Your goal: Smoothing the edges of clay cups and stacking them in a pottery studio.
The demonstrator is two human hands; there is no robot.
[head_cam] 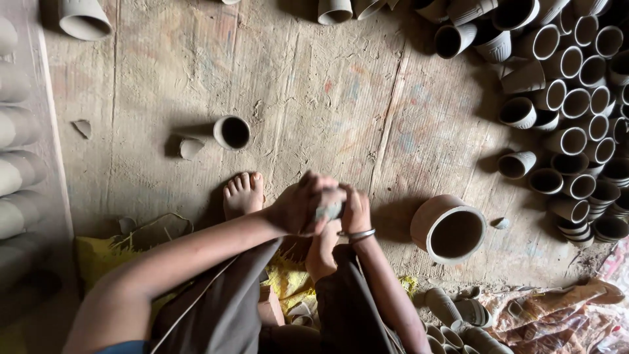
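Left hand [303, 206] and right hand [354, 211]: each grip closed on small clay piece [329, 211]

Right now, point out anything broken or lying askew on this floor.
Two clay shards lie loose on the floor. One clay cup lies on its side beside them, apart from the stacked cups at right.

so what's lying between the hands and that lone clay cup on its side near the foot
Only the person's bare foot and dusty floor lie between the joined hands and the lone grey clay cup, in the head view.
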